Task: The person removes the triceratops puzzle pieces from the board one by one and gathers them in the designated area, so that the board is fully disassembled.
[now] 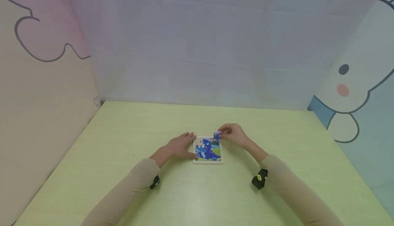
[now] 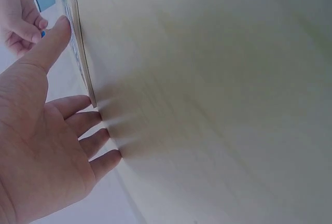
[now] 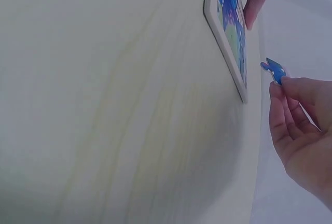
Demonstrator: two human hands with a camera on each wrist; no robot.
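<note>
A framed jigsaw puzzle (image 1: 212,162) with a blue dinosaur picture lies flat on the table, and a pale patch shows near its upper left corner. My left hand (image 1: 182,146) rests along its left side, fingers extended; the thumb reaches over the frame's edge and the fingertips touch down by the far corner. Between thumb and fingertips, my right hand (image 1: 234,134) pinches a blue jigsaw piece (image 3: 276,70) with a knobbed edge. In the head view this piece overlaps the puzzle's upper right corner; the right wrist view shows it held up off the tabletop.
The pale yellow-green table (image 1: 123,126) reaches back to a plain light curtain (image 1: 197,48). Cartoon-printed panels stand at the left (image 1: 46,99) and right (image 1: 363,92). A black wrist camera (image 1: 259,179) hangs under the right sleeve.
</note>
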